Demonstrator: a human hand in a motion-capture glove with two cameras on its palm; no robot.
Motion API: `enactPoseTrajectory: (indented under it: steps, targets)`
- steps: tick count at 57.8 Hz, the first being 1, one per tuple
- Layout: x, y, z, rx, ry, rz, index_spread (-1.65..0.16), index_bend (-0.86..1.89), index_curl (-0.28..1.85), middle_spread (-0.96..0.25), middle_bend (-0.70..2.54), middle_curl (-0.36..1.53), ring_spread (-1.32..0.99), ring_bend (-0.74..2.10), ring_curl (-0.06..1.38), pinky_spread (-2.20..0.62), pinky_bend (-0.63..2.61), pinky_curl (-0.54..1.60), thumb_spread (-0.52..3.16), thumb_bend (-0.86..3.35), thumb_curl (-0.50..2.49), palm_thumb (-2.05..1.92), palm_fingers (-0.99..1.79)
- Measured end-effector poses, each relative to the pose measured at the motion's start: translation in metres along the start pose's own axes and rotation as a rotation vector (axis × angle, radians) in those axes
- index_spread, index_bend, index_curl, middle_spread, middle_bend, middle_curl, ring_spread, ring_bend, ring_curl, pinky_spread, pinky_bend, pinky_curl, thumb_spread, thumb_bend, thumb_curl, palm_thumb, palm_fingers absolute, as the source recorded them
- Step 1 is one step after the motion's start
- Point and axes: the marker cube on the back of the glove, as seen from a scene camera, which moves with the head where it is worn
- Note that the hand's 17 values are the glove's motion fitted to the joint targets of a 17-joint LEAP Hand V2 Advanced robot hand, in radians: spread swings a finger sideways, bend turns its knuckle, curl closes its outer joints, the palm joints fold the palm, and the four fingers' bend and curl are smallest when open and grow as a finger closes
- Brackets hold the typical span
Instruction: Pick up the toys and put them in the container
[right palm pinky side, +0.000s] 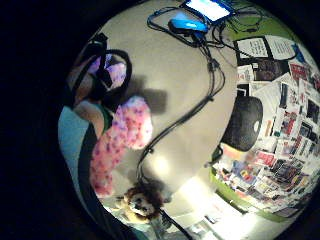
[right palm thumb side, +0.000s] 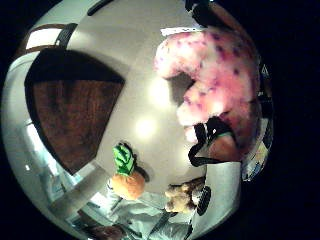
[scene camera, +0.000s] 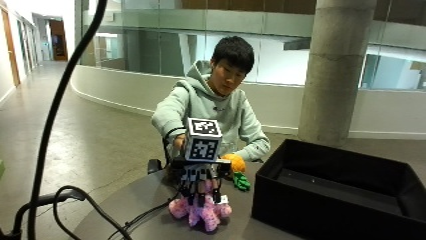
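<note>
While the person sits behind the round grey table (scene camera: 143, 202), the gloved right hand (scene camera: 198, 182) reaches down over the pink spotted plush toy (scene camera: 200, 210), which is the thing nearest the outside camera. Its fingers (scene camera: 191, 190) point downward and curl round the top of that toy, and the thumb-side palm view shows the pink plush (right palm thumb side: 215, 85) filling much of the frame right against the palm. From the little-finger side the same toy (right palm pinky side: 120, 140) hangs beside the hand's black straps, above the table surface (right palm pinky side: 175, 75). Whether the toy's lower end touches the table or hangs just clear of it cannot be told.

Just beside the pink toy, toward the person, lies an orange plush with green leaves (scene camera: 234, 165), resting on the table; the thumb-side view shows it (right palm thumb side: 127, 180) apart from the held toy. Near it in the palm views sits a small brown furry plush (right palm thumb side: 182, 197), also on the table close to the person's pale green sweatshirt (scene camera: 200, 107); the little-finger view shows its pale face (right palm pinky side: 140, 202).

Off to the side of the pink toy, well apart from it, stands the black fabric container (scene camera: 336, 192), open at the top and resting on the table. Dark cables (scene camera: 100, 217) run across the table's near edge.
</note>
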Motion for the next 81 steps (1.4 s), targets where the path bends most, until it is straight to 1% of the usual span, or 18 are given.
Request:
enactPoseTrajectory:
  steps: [16, 26, 35, 40, 43, 44, 47, 48, 50, 53, 56, 60, 62, 66, 68, 69, 72, 81]
  targets:
    - [0.003, 0.008, -0.012, 0.029, 0.006, -0.007, -0.34, 0.1, 0.12, -0.14, 0.2, 0.31, -0.27, 1.27, 0.39, -0.31, 1.34, 0.37, 1.39, 0.18, 0.42, 0.63, 0.46]
    - [0.003, 0.01, -0.019, 0.05, 0.024, -0.005, -0.34, 0.15, 0.12, -0.17, 0.26, 0.35, -0.28, 1.23, 0.37, -0.32, 1.25, 0.34, 1.38, 0.18, 0.42, 0.65, 0.61]
    - [0.003, 0.014, -0.021, 0.041, 0.05, -0.019, -0.34, 0.15, 0.14, -0.18, 0.26, 0.37, -0.3, 1.2, 0.36, -0.34, 1.18, 0.33, 1.4, 0.17, 0.42, 0.67, 0.68]
    - [0.002, 0.013, -0.018, -0.006, 0.036, -0.007, -0.33, 0.14, 0.14, -0.19, 0.25, 0.37, -0.31, 1.19, 0.35, -0.34, 1.16, 0.33, 1.41, 0.16, 0.41, 0.66, 0.69]
    - [0.0, 0.015, -0.007, -0.082, 0.014, 0.004, -0.32, 0.13, 0.14, -0.18, 0.23, 0.38, -0.3, 1.12, 0.34, -0.32, 1.18, 0.34, 1.4, 0.14, 0.4, 0.64, 0.55]
    - [-0.001, 0.017, 0.0, -0.123, 0.003, 0.008, -0.32, 0.14, 0.15, -0.17, 0.21, 0.38, -0.28, 1.0, 0.31, -0.29, 1.17, 0.34, 1.39, 0.12, 0.4, 0.61, 0.31]
    - [-0.005, 0.017, 0.028, -0.272, -0.035, 0.01, -0.3, 0.1, 0.18, -0.11, 0.14, 0.38, -0.19, 0.81, 0.29, -0.2, 1.28, 0.4, 1.37, 0.08, 0.38, 0.56, -0.14]
    - [-0.006, 0.015, 0.037, -0.304, -0.05, 0.008, -0.29, 0.09, 0.17, -0.08, 0.11, 0.36, -0.16, 0.76, 0.27, -0.17, 1.3, 0.4, 1.37, 0.07, 0.38, 0.54, -0.23]
    - [-0.008, 0.005, 0.049, -0.312, -0.081, 0.001, -0.28, 0.06, 0.15, -0.05, 0.08, 0.33, -0.13, 0.7, 0.23, -0.14, 1.34, 0.38, 1.36, 0.06, 0.37, 0.53, -0.28]
    - [-0.009, -0.009, 0.053, -0.237, -0.111, -0.015, -0.27, 0.03, 0.13, -0.01, 0.07, 0.29, -0.09, 0.68, 0.2, -0.1, 1.39, 0.38, 1.37, 0.03, 0.36, 0.5, -0.31]
    - [-0.009, -0.015, 0.051, -0.162, -0.112, -0.031, -0.28, 0.06, 0.13, 0.02, 0.11, 0.28, -0.07, 0.72, 0.2, -0.07, 1.37, 0.37, 1.39, 0.03, 0.35, 0.5, -0.21]
    - [-0.01, -0.019, 0.048, -0.124, -0.1, -0.052, -0.29, 0.13, 0.14, -0.01, 0.29, 0.33, -0.12, 0.82, 0.22, -0.12, 1.29, 0.35, 1.43, 0.08, 0.36, 0.58, 0.13]
    - [-0.01, -0.02, 0.047, -0.116, -0.102, -0.065, -0.3, 0.1, 0.13, -0.04, 0.34, 0.35, -0.17, 0.94, 0.24, -0.17, 1.27, 0.33, 1.45, 0.1, 0.37, 0.62, 0.3]
    - [-0.013, -0.021, 0.049, -0.1, -0.116, -0.079, -0.3, 0.06, 0.1, -0.08, 0.38, 0.37, -0.26, 1.23, 0.32, -0.25, 1.24, 0.31, 1.5, 0.15, 0.38, 0.69, 0.53]
    - [-0.013, -0.022, 0.05, -0.093, -0.118, -0.083, -0.3, 0.06, 0.09, -0.09, 0.39, 0.38, -0.28, 1.28, 0.35, -0.28, 1.24, 0.31, 1.53, 0.17, 0.39, 0.72, 0.55]
    - [-0.013, -0.023, 0.05, -0.091, -0.118, -0.086, -0.3, 0.06, 0.09, -0.11, 0.43, 0.4, -0.29, 1.32, 0.37, -0.3, 1.25, 0.33, 1.53, 0.18, 0.41, 0.75, 0.63]
    - [-0.013, -0.024, 0.051, -0.087, -0.119, -0.091, -0.29, 0.09, 0.08, -0.14, 0.49, 0.43, -0.31, 1.37, 0.4, -0.33, 1.25, 0.33, 1.54, 0.22, 0.44, 0.81, 0.71]
    - [-0.015, -0.024, 0.049, -0.073, -0.131, -0.105, -0.29, 0.14, 0.07, -0.24, 0.59, 0.51, -0.34, 1.41, 0.45, -0.37, 1.27, 0.38, 1.57, 0.29, 0.5, 0.93, 0.84]
